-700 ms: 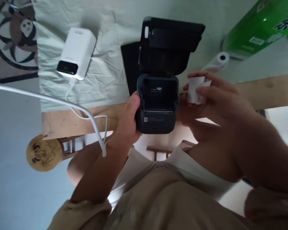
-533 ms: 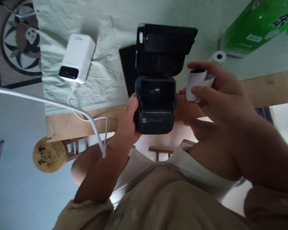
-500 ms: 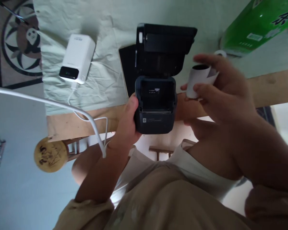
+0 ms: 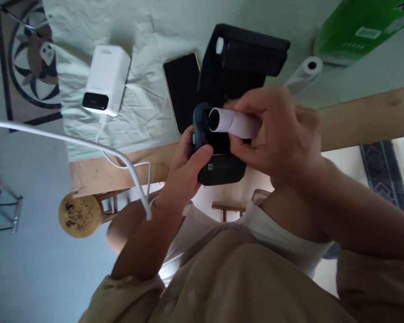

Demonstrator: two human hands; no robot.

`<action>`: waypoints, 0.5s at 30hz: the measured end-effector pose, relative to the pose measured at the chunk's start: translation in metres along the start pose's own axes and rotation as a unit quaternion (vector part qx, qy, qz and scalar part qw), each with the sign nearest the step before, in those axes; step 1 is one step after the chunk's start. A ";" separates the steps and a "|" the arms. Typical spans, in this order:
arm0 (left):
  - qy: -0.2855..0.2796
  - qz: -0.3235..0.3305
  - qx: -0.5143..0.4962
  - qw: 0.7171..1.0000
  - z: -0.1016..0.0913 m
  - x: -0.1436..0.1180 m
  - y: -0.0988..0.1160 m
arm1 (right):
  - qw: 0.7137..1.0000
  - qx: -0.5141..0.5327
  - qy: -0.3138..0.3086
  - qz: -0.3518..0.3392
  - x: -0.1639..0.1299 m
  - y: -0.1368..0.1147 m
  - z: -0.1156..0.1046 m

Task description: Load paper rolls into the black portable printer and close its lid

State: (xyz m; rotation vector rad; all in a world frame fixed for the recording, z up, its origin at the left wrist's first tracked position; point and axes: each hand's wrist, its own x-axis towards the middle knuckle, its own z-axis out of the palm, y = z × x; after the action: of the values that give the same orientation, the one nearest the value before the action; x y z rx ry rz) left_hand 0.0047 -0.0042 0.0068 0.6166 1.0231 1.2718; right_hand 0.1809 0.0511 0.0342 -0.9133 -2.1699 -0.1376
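A small black label printer [image 4: 222,171] is tilted at the table's front edge, its lid [image 4: 252,54] swung up and back. My left hand [image 4: 187,166] grips the printer's left side, with the thumb over the rim of the paper bay. Between the thumb and fingers of my right hand [image 4: 279,130] is a white paper roll [image 4: 237,123]. The roll lies sideways over the open bay, its dark hollow core facing left. My right fingers cover its right end, and I cannot tell whether it touches the bay's floor.
A black phone [image 4: 182,87] lies left of the printer. Farther left is a white power bank [image 4: 107,80] with a white cable [image 4: 121,157]. Another white roll [image 4: 306,74] and a green bottle [image 4: 353,36] are at the right. A round stool [image 4: 80,214] stands below.
My right hand has brought the paper roll leftward from beside the printer to above its bay and turned it on its side. The printer has tilted, and my left thumb has moved over its rim.
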 end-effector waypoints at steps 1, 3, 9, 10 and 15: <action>-0.009 0.003 -0.006 1.000 -0.001 0.001 -0.001 | 1.000 0.003 -0.003 -0.010 0.000 0.002 0.001; -0.027 0.010 -0.018 0.999 -0.004 0.002 -0.004 | 0.999 0.014 0.001 -0.030 -0.002 0.004 0.000; -0.035 0.043 -0.033 0.998 -0.008 0.004 -0.005 | 0.994 0.084 0.033 -0.063 -0.007 -0.002 -0.005; -0.033 0.042 -0.031 0.998 -0.008 0.004 -0.004 | 0.993 0.090 0.013 -0.072 -0.008 -0.003 -0.006; -0.021 0.020 -0.023 0.999 -0.008 0.001 0.001 | 0.979 0.195 -0.013 -0.061 -0.008 -0.001 -0.010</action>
State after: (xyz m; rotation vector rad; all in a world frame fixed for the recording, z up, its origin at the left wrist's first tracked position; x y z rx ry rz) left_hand -0.0024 -0.0038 0.0036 0.6295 0.9484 1.3079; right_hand 0.1903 0.0425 0.0362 -0.5621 -2.1715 0.2355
